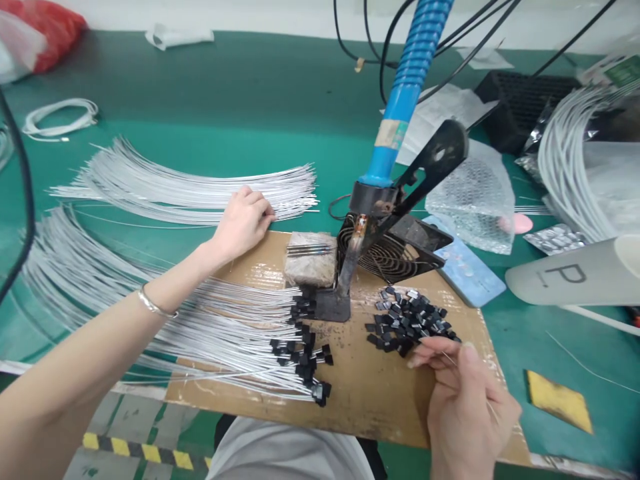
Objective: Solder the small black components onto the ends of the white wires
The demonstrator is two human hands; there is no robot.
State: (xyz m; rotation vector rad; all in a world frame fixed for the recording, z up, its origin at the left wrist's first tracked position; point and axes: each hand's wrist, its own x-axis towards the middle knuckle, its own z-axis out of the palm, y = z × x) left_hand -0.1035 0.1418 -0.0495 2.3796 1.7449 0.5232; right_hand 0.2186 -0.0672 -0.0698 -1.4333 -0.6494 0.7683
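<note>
My left hand (pixel 245 223) is closed, its fingers curled at the near edge of a bundle of white wires (pixel 180 190). The fingertips pinch at a white wire there, though the grip itself is partly hidden. In my right hand (pixel 467 400) a thin wire (pixel 493 412) runs across the palm and between the fingers. That hand's fingertips are beside a heap of small black connectors (pixel 410 319). A second bundle of white wires (pixel 220 327) lies nearer to me, with black connectors (pixel 303 353) on its right ends.
A blue hose (pixel 407 80) on a metal stand rises beside a black fan (pixel 385 247). A worn block (pixel 310 260) sits on the cardboard (pixel 370 400). To the right are a blue case (pixel 470 270), a white cylinder (pixel 570 273) and a yellow sponge (pixel 559 400).
</note>
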